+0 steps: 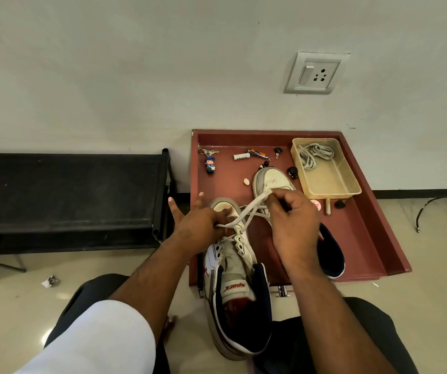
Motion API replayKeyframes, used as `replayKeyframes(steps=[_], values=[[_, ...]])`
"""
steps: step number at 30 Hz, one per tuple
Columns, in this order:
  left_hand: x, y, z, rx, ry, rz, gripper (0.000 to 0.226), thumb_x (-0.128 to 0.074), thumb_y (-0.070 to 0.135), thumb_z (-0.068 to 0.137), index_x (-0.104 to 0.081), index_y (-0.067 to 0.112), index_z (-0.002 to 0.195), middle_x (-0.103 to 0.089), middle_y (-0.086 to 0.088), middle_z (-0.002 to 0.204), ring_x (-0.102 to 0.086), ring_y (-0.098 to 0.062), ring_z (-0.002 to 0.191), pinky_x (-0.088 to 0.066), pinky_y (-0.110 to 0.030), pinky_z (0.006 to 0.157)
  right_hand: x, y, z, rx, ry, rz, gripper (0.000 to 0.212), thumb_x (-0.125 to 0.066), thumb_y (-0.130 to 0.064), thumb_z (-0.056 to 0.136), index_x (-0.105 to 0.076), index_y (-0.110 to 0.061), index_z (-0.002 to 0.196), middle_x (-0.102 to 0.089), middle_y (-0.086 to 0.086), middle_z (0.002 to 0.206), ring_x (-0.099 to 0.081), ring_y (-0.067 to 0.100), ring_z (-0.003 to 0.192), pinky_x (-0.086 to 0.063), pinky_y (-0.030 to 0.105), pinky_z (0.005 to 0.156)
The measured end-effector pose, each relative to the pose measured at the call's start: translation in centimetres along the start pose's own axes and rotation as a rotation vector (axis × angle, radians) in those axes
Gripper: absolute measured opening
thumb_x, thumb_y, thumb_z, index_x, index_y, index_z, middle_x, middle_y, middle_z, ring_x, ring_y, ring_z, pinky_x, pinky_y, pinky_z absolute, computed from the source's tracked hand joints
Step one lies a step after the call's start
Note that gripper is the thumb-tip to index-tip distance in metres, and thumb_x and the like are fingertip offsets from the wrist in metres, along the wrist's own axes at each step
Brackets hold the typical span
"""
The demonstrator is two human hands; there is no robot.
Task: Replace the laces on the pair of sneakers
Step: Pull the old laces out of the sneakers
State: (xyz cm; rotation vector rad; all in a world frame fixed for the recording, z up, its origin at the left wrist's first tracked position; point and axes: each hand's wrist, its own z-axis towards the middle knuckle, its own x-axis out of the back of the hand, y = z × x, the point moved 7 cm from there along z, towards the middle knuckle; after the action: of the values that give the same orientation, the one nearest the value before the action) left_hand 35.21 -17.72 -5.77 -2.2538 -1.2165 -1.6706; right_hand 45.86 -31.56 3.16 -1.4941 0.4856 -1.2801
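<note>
**Lace work at the toe end of the near sneaker**

The near sneaker (237, 287) stood between the person's knees, toe resting on the front edge of the red tray (373, 211), tongue and heel toward the camera. The left hand (203, 225) lay on the toe end, thumb and a finger spread wide, the other fingers pinching the lace (246, 213) at the lowest eyelets. The right hand (293, 222) was curled, pinching the lace's far part above the tray, and 2 strands crossed between the hands. The upper eyelets looked bare. Whether the lace was going in or coming out, I could not tell.

The second sneaker (273, 182) lay in the tray behind the right hand, mostly hidden. Another bundle of laces (314, 155) sat in the plastic tub (351, 188) at the tray's far right.

To do this step well, I judged the left hand should pin the eyelet row flat while the right drew the strand straight along the hole's line, not sideways. Both ends wanted evening up before the next pair of eyelets. A twisted flat lace was the risk, so each pass deserved a check. Small keys and trinkets lay near, easily snagged by a loose end.
</note>
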Motion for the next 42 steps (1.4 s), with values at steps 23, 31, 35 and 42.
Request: replayKeyframes(steps=[23,31,35,42], values=[[0.0,-0.3,0.2,0.000,0.019,-0.061,0.042,-0.056,0.045,0.095,-0.051,0.045,0.137,-0.024,0.005,0.161,0.016,-0.018,0.150,0.032,-0.063,0.101,-0.9,-0.6,-0.5,0.119,-0.165,-0.492,0.057,-0.070,-0.019,0.088,-0.047,-0.019,0.140,-0.046,0.004,0.128,-0.048,0.013,0.112,-0.043,0.031,0.101],[-0.2,-0.5,0.4,0.013,0.012,-0.050,0.044,-0.057,0.046,0.094,-0.051,0.044,0.137,-0.017,0.002,0.163,0.017,-0.015,0.150,0.029,-0.065,0.101,-5.3,4.1,-1.8,-0.049,-0.565,-0.656,0.012,-0.057,-0.020,0.094,-0.068,-0.018,0.097,-0.070,0.001,0.091,-0.066,0.023,0.089,-0.049,0.028,0.075],[-0.7,-0.9,0.5,0.027,0.004,-0.079,0.046,-0.059,0.046,0.093,-0.049,0.049,0.137,-0.013,0.009,0.164,0.020,-0.011,0.148,0.029,-0.067,0.100,-6.0,2.9,-2.3,0.043,-0.650,-0.808,0.016,-0.049,-0.011,0.094,-0.061,-0.010,0.104,-0.066,0.007,0.098,-0.064,0.028,0.095,-0.048,0.032,0.077],[-0.2,-0.4,0.0,0.017,0.028,-0.144,0.040,-0.062,0.038,0.093,-0.056,0.044,0.132,-0.034,0.009,0.156,0.014,-0.014,0.150,0.027,-0.069,0.100,0.6,0.3,-0.6,-0.004,-0.522,-0.965,0.018,-0.050,-0.008,0.092,-0.062,-0.009,0.106,-0.059,0.005,0.088,-0.059,0.025,0.086,-0.042,0.030,0.074]])
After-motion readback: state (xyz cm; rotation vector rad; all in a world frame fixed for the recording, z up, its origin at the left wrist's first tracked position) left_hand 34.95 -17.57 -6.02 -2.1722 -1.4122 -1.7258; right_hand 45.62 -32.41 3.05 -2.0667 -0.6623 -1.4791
